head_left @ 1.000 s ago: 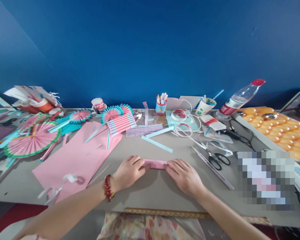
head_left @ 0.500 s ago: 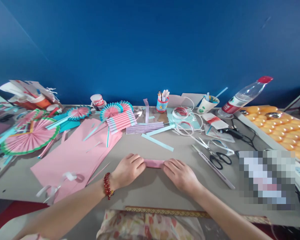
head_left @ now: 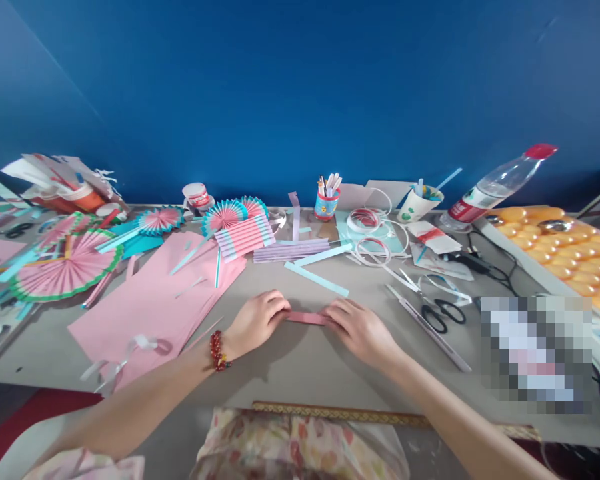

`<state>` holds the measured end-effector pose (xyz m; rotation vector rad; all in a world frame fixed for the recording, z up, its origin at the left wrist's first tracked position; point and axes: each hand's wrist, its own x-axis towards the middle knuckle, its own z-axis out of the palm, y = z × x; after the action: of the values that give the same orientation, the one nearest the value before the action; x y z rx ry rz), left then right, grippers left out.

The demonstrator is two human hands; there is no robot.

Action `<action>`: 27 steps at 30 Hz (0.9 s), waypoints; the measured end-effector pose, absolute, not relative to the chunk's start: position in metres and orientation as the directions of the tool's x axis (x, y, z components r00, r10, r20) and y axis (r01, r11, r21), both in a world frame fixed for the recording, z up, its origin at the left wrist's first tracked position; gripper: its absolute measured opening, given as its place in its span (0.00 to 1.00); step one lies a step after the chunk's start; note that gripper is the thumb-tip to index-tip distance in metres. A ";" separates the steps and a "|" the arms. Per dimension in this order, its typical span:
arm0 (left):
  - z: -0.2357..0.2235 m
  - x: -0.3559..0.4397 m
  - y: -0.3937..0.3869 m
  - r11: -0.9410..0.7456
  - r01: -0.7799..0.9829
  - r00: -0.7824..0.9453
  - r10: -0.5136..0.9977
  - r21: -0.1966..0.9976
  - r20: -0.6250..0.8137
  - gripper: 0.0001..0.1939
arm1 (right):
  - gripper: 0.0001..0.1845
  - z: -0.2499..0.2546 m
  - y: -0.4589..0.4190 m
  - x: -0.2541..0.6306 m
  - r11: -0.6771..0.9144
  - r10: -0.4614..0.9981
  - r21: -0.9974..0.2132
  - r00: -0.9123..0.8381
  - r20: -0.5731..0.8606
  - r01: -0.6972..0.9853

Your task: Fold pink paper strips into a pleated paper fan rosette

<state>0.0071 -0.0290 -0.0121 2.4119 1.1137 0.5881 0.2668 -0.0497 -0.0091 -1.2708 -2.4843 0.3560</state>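
Between my two hands is a narrow folded strip of pink paper (head_left: 306, 318), held level just over the grey table (head_left: 290, 377). My left hand (head_left: 260, 321), with a red bead bracelet (head_left: 218, 351) at the wrist, pinches the strip's left end. The right end is gripped by my right hand (head_left: 357, 330), its fingers bent over the paper. Both ends of the strip are hidden under my fingers. To the left lies a stack of pink paper sheets (head_left: 145, 287). Pale blue paper strips (head_left: 316, 279) lie just beyond my hands.
Right of my right hand are black-handled scissors (head_left: 437, 313) and a slim craft knife (head_left: 430, 330). Pleated paper fans (head_left: 70, 267), a pleated pink sheet (head_left: 245, 238), ribbon rolls (head_left: 373, 253), a pen holder (head_left: 327, 205) and a tilted bottle (head_left: 495, 190) stand or lie farther back.
The pink strip looks narrower and flatter now, and my fingers have shifted slightly on its ends. The whole view has moved a little.
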 end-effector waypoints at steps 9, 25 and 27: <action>0.001 0.002 -0.014 -0.556 0.579 0.634 0.767 0.596 0.099 0.08 | 0.10 -0.011 -0.048 0.261 0.477 0.872 -0.446 -0.471 0.133 0.757; 0.002 -0.002 0.004 -0.567 0.599 0.688 0.725 0.566 -0.002 0.08 | 0.05 -0.015 -0.044 0.255 0.382 0.921 -0.362 -0.383 0.072 0.850; 0.001 -0.002 0.004 -0.568 0.594 0.688 0.726 0.569 0.007 0.08 | 0.05 -0.015 -0.044 0.256 0.384 0.920 -0.363 -0.383 0.079 0.849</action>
<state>-0.0024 0.0038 0.0013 2.3609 1.0128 0.3254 0.2557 -0.0438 -0.0154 -1.5616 -2.3787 0.3835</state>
